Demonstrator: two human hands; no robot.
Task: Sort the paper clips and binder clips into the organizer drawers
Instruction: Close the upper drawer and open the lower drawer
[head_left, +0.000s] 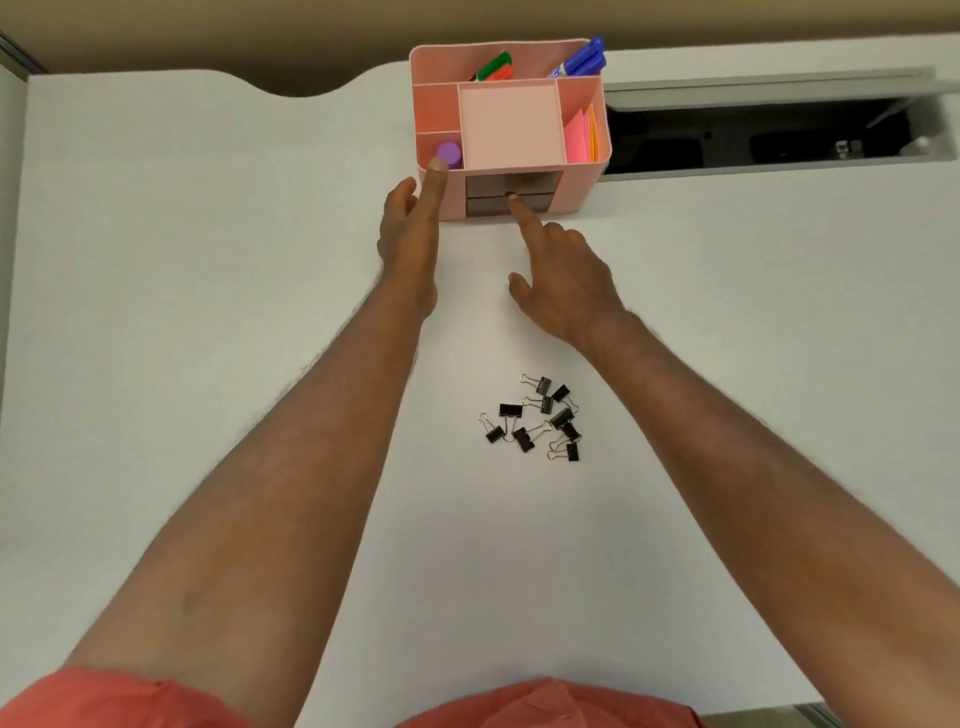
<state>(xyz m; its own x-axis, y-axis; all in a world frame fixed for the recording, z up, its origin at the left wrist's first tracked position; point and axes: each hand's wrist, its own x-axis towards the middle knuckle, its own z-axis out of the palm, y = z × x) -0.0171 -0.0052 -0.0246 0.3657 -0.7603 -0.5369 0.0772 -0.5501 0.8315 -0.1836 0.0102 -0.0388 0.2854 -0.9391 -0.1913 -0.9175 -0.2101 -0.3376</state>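
Bracing organizer (576, 192), right forefinger (521, 210) extended

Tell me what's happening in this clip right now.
A person is working at a pink organizer on a white desk. The left hand steadies its front left corner, while the right hand has its index fingertip at the drawers, which look closed. A pile of black binder clips lies untouched on the desk nearer the person. No paper clips are visible.

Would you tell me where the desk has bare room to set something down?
Bare desk lies left of the left hand, and right of the right hand below the open cable hatch. It is crowded between the forearms at the binder clips and before the organizer.
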